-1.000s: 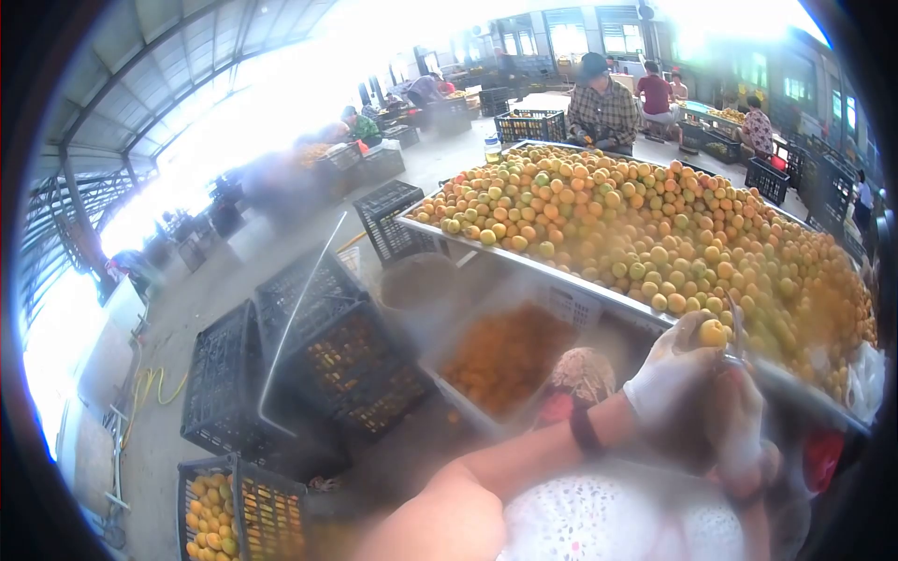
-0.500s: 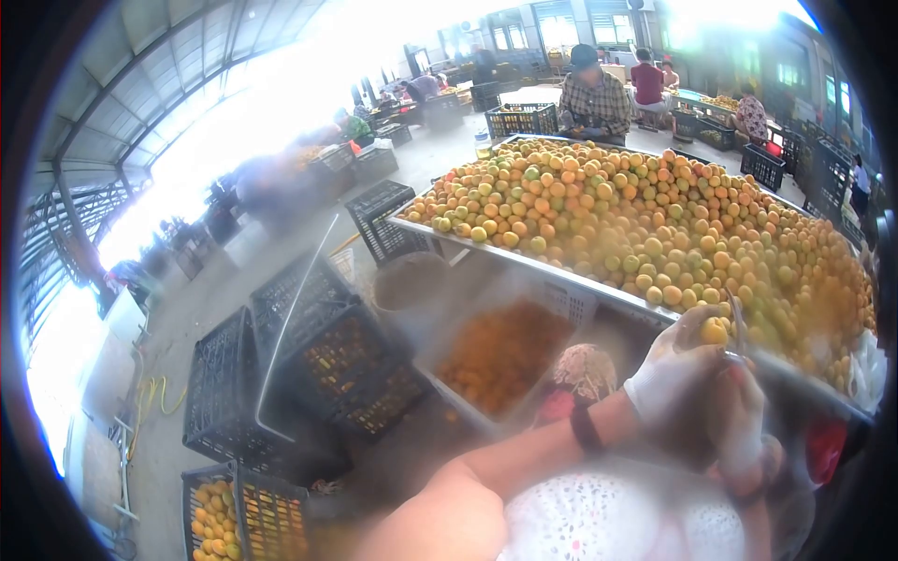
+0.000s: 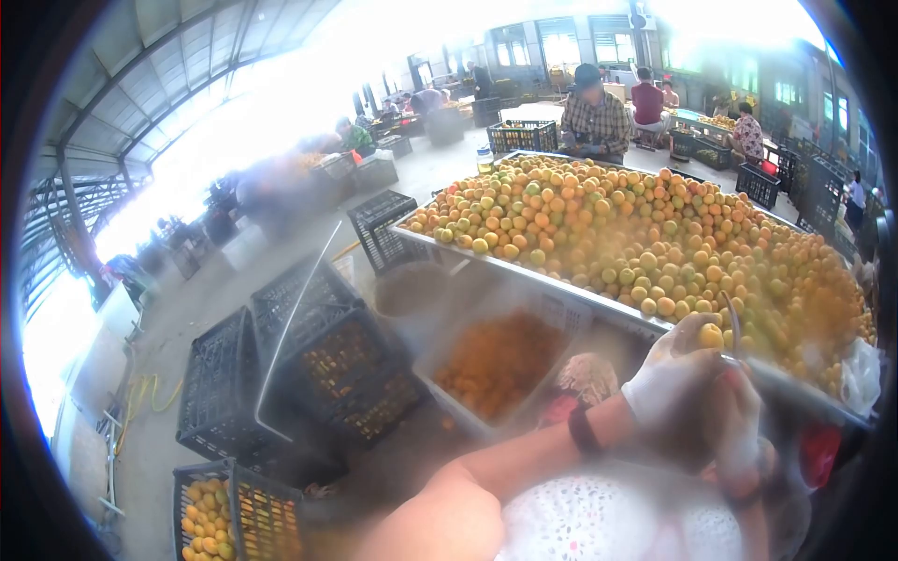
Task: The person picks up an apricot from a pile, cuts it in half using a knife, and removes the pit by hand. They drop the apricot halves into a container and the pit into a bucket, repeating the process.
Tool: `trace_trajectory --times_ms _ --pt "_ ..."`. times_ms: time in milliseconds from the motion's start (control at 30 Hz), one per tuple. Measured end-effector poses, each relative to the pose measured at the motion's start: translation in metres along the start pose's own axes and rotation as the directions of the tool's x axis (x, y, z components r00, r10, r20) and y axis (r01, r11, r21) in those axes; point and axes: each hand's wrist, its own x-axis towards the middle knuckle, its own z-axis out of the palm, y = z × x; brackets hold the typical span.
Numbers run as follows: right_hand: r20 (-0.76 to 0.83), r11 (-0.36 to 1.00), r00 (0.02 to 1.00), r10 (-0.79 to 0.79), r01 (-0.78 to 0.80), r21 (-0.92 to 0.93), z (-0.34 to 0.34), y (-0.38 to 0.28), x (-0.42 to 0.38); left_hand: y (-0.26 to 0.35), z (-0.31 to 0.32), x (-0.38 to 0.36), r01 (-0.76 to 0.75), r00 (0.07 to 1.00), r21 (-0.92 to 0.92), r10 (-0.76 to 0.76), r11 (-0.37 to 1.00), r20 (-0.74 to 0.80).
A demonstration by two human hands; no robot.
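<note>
matt cloth glove (image 3: pixel 666 383), metal table (image 3: pixel 561 280).

Fisheye view, dark curved edges; daylight glare blows out the top; hazy smear blurs everything below the fingers (image 3: pixel 687 335).

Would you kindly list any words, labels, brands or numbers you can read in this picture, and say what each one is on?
No text can be read anywhere in this view.
The bottle at the far corner of the fruit table may carry a label, but it is too small and blurred to read.
The black crates and the white bin show no legible markings.
The gloved left hand, holding a fruit, bears no print.
</note>
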Motion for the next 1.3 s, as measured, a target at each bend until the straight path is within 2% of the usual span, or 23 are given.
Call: trace_trajectory --times_ms 200,267,400,467,767,900,1000,1100,1167,1300 --pt "0.017 0.996 0.996 0.085 -0.084 -0.011 -0.007 0.002 -0.005 0.009 0.007 -0.002 0.051 0.999 -0.040 -0.051 0.998 0.008" --pt "0.002 0.999 1.000 0.005 -0.005 -0.041 -0.005 0.002 -0.005 0.027 0.013 -0.004 0.247 0.965 -0.329 -0.261 0.911 0.001" --pt "-0.029 0.996 0.996 0.082 -0.083 -0.016 0.002 -0.013 -0.007 0.025 0.012 -0.002 0.247 0.966 -0.322 -0.257 0.914 0.010" --pt "0.028 0.984 0.993 0.118 -0.120 0.133 0.001 -0.010 -0.003 0.028 0.011 -0.001 0.278 0.958 -0.301 -0.285 0.912 0.024" --pt "-0.019 0.978 0.987 0.159 -0.155 0.140 -0.004 0.001 0.003 0.010 0.008 0.004 0.267 0.962 -0.319 -0.269 0.909 0.040" --pt "0.013 0.991 0.996 0.092 -0.093 0.096 -0.006 0.002 0.004 0.007 0.011 0.003 0.264 0.961 -0.368 -0.276 0.892 0.021" --pt "0.031 0.981 0.989 0.143 -0.145 0.130 -0.004 -0.006 0.002 0.008 0.011 0.002 0.251 0.967 -0.406 -0.249 0.879 0.059" --pt "0.007 0.973 0.987 0.160 -0.159 0.169 -0.004 -0.003 0.001 0.010 0.012 0.002 0.251 0.966 -0.351 -0.259 0.902 0.026" --pt "-0.015 0.997 0.998 0.053 -0.052 0.062 -0.004 0.001 0.000 0.010 0.011 0.002 0.247 0.967 -0.318 -0.252 0.915 0.024" --pt "-0.025 0.998 0.999 0.022 -0.020 0.058 -0.005 0.008 0.001 0.011 0.011 0.000 0.245 0.968 -0.354 -0.251 0.903 0.030"
